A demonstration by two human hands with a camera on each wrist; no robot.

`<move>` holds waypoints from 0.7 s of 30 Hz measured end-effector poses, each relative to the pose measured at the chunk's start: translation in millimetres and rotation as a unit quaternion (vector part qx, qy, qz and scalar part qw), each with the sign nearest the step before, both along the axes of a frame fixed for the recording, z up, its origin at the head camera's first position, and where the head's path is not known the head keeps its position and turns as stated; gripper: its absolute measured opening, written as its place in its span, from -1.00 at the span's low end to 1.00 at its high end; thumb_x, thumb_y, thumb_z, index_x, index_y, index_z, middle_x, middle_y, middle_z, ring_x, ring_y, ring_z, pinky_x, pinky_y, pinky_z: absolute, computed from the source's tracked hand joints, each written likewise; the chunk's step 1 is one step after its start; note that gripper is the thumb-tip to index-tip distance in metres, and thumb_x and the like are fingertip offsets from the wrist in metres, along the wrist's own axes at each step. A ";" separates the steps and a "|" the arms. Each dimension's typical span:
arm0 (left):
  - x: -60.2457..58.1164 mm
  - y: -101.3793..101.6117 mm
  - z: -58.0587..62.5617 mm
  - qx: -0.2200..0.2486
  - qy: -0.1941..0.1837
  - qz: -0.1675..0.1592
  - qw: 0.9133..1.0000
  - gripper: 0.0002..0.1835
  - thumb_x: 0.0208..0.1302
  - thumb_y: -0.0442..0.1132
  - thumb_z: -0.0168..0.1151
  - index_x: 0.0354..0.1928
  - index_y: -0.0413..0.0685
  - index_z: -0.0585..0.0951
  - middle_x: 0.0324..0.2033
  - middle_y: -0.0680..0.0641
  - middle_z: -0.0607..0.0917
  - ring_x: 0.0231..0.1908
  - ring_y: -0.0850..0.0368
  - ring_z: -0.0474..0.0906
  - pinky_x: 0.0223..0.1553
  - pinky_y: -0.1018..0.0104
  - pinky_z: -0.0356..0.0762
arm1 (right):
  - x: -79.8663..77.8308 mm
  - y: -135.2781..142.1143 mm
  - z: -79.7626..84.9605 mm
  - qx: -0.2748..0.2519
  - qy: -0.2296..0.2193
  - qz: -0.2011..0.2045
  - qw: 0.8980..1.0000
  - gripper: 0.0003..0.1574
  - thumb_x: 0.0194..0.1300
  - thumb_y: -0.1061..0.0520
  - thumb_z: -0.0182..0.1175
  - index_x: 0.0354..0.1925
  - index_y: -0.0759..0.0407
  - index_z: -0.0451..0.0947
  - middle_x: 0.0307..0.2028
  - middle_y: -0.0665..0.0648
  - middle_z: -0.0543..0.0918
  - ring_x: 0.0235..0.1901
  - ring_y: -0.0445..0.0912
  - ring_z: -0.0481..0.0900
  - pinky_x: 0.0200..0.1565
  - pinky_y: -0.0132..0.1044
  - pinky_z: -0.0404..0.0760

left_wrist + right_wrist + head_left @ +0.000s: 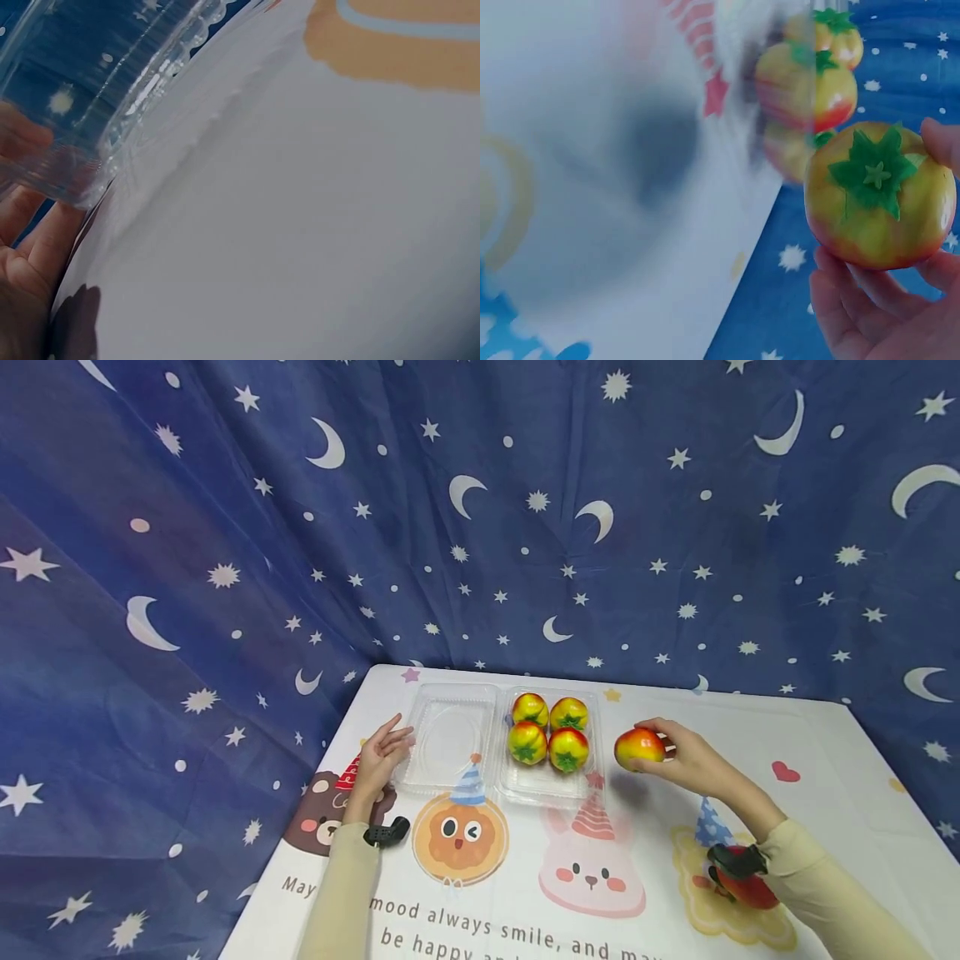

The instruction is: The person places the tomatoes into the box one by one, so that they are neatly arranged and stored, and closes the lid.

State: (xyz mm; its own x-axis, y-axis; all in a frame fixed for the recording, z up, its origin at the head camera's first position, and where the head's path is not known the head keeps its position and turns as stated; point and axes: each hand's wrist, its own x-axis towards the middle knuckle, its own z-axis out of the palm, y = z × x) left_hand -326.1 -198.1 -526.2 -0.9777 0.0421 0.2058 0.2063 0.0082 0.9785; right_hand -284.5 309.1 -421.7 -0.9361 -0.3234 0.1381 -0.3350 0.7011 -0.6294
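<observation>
My right hand [678,753] holds a shiny red-and-yellow fruit [639,749] with a green leafy cap, raised above the table to the right of a clear plastic box [551,789]. Thumb and fingers grip its sides in the right wrist view, where the cap [877,172] faces the camera. Several matching fruits [568,748] sit in the box in two rows. Its clear lid [448,739] lies folded open to the left. At the lid's left edge is my left hand [381,758], fingers loosely spread; in the left wrist view they overlap the clear plastic [90,90].
Another red fruit [750,881] lies on the table at the lower right, partly hidden by the right wrist's black camera mount [737,862]. A white cloth [480,881] with cartoon prints covers the table. Behind hangs a blue curtain [495,568] with stars and moons.
</observation>
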 end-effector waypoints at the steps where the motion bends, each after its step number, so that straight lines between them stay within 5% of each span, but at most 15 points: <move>1: -2.6 -1.7 -3.8 -0.004 0.002 0.003 1.000 -0.36 0.34 -0.57 0.10 0.44 -0.36 0.22 0.17 -0.51 0.48 0.12 -0.46 0.46 -0.09 0.47 0.59 | -2.2 -4.4 1.4 -0.003 0.001 -0.003 1.000 -0.26 0.13 -0.04 0.46 0.16 0.31 0.48 -0.02 0.30 0.58 -0.12 0.14 0.58 -0.15 -0.12 0.68; 5: -9.7 -7.0 -15.0 -0.015 0.008 0.010 1.000 -0.36 0.36 -0.52 0.12 0.46 -0.27 0.25 0.18 -0.45 0.51 0.12 -0.40 0.49 -0.07 0.50 0.57 | -10.0 -22.9 5.9 -0.013 0.001 -0.016 1.000 -0.24 0.11 -0.07 0.48 0.17 0.29 0.51 -0.04 0.30 0.50 -0.08 0.19 0.55 -0.11 0.03 0.67; 13: -0.2 -1.0 9.0 -0.018 0.003 0.004 1.000 -0.37 0.32 -0.57 0.12 0.43 -0.40 0.23 0.17 -0.54 0.47 0.11 -0.46 0.47 -0.08 0.47 0.59 | -15.2 -59.9 7.3 -0.042 -0.002 0.028 0.999 -0.23 0.15 -0.03 0.46 0.21 0.30 0.46 -0.05 0.27 0.59 -0.11 0.14 0.59 -0.08 0.07 0.65; 21: 2.8 1.6 11.1 -0.019 -0.007 -0.002 1.000 -0.36 0.32 -0.59 0.10 0.44 -0.39 0.22 0.18 -0.54 0.46 0.12 -0.49 0.44 -0.08 0.48 0.59 | -7.8 -99.0 -2.7 -0.069 -0.017 0.042 0.997 -0.32 0.15 0.00 0.45 0.11 0.29 0.45 -0.11 0.22 0.65 -0.16 0.05 0.61 -0.08 0.01 0.64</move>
State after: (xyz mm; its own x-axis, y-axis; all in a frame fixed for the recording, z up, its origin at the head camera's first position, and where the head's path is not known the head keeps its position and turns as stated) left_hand -323.3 -196.5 -515.2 -0.9802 0.0526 0.1907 0.1930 0.0439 0.9802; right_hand -292.3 210.1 -424.4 -0.9111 -0.3818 0.1557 -0.3667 0.5778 -0.7292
